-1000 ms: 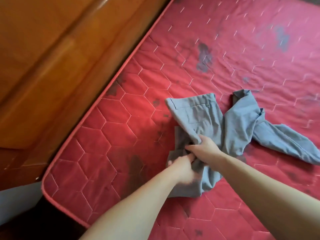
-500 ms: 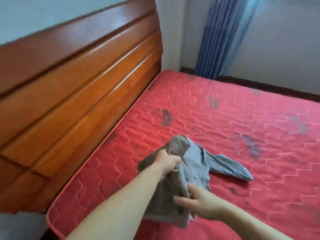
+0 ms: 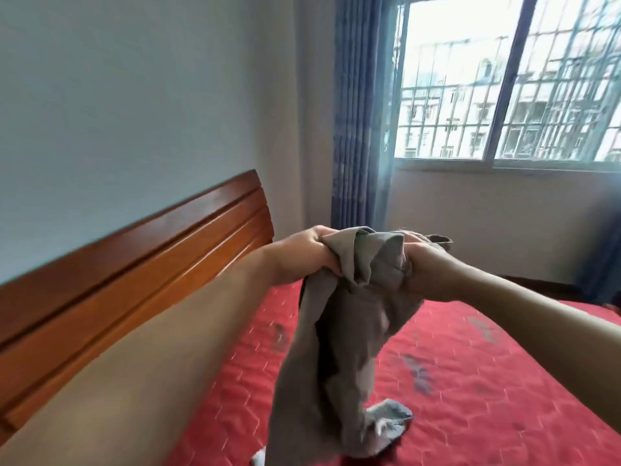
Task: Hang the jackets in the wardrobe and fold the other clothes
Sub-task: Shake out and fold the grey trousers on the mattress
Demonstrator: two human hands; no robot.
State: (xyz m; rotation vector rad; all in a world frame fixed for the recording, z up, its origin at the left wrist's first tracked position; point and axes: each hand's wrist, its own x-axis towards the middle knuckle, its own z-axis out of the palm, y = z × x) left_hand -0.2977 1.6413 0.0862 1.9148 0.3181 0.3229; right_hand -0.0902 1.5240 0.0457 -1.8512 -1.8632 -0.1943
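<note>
Bedroom wall and barred window (image 3: 504, 82) formed the background. Left hand (image 3: 307, 255) and right hand (image 3: 425, 269), arms outstretched, each gripped bunched grey trousers (image 3: 342, 348) at the top; soft cloth hung crumpled, its lower end touching the quilted red mattress (image 3: 487, 381).

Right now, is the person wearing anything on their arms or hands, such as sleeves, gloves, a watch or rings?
Nothing shows. Both forearms are bare along all of their visible length, with no sleeve edge in view. The left hand and the right hand have no gloves, and no watch, bracelet or ring can be seen on either. The picture is slightly blurred, so a very thin ring could be missed.
</note>
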